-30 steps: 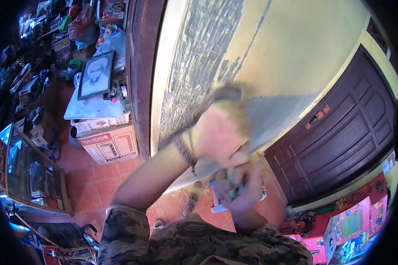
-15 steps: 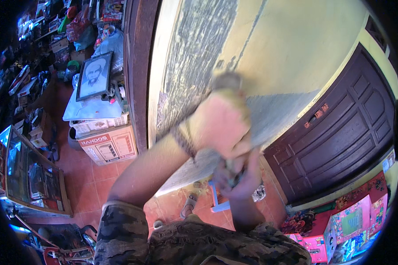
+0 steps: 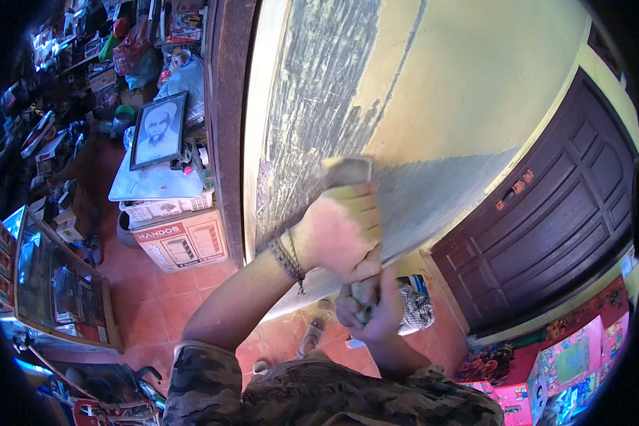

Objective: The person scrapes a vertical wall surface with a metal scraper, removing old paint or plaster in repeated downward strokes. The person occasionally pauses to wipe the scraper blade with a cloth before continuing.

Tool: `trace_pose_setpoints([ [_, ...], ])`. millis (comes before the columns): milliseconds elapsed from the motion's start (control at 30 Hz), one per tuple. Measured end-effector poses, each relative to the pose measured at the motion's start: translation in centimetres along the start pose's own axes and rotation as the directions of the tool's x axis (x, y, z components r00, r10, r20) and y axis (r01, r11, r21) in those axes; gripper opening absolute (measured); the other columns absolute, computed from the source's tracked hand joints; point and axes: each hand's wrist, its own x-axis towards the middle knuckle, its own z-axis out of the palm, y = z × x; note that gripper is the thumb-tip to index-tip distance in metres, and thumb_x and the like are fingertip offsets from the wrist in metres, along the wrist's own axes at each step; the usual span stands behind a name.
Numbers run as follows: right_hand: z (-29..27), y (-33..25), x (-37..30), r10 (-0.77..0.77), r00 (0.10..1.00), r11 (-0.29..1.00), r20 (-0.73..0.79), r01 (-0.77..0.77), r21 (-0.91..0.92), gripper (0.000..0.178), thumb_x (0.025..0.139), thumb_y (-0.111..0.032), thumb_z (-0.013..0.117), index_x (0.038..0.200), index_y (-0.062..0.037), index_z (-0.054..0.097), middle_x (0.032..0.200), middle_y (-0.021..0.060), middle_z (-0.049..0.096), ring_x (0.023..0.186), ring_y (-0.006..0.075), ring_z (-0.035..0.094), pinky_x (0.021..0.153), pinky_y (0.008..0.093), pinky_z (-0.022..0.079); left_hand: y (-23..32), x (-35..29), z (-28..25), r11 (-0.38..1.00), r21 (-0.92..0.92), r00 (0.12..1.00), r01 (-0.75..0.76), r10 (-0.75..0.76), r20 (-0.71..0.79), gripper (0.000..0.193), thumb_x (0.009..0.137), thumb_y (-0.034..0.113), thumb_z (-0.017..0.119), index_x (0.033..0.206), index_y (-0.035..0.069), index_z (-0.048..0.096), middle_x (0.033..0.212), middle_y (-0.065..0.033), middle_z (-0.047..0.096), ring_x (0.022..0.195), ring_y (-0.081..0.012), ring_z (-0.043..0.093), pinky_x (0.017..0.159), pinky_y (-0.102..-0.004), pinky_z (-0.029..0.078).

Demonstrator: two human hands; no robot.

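Observation:
My left hand (image 3: 342, 231), with a beaded bracelet on its wrist, is closed around a scraper (image 3: 349, 172) near its blade. The wide grey blade juts out past my fingers and lies at the wall (image 3: 461, 99); whether its edge touches is hard to tell through the blur. Lower down, my right hand (image 3: 370, 307) is closed around the handle end of the same tool, most of which my fingers hide. Yellow paint covers much of the wall, with a rough, scraped grey strip (image 3: 326, 64) on the left and a grey patch (image 3: 433, 188) beneath.
A dark door frame (image 3: 227, 106) borders the wall on the left, with a carton (image 3: 181, 241) and a framed portrait (image 3: 158, 131) beyond. To the right stands a brown panelled door (image 3: 539, 206). Pink boxes (image 3: 568, 362) sit at lower right; a striped cloth bundle (image 3: 415, 310) is below my hands.
Both hands and the scraper have shifted down and slightly left along the wall. My grip stays on the tool, and the view has tilted a little.

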Motion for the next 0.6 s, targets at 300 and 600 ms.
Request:
trace_pose_setpoints([
  [300,0.7,2.5,-0.7,-0.148,0.988,0.984,-0.045,0.142,-0.109,0.057,0.102,-0.056,0.025,0.070,-0.0118,0.040,0.053,0.0010,0.029,0.037,0.0140,0.030,0.033,0.0295,0.026,1.6,-1.1,-1.2,0.999,-0.016,0.998,0.039,-0.040,-0.039,0.030,0.053,0.037,0.059,0.050,0.008,0.054,0.056,-0.0081,0.050,0.060,-0.0285,0.057,0.068,-0.0398,0.052],
  [600,1.2,1.8,0.4,-0.169,0.980,0.985,0.102,0.171,-0.016,0.051,0.102,-0.043,0.041,0.063,-0.0099,0.038,0.055,0.0003,0.032,0.039,0.0128,0.030,0.035,0.0284,0.022,0.8,-1.9,-2.4,0.984,0.055,0.984,0.170,-0.172,0.047,0.026,0.052,0.035,0.059,0.053,0.010,0.053,0.061,-0.0074,0.054,0.064,-0.0295,0.060,0.081,-0.0409,0.055],
])
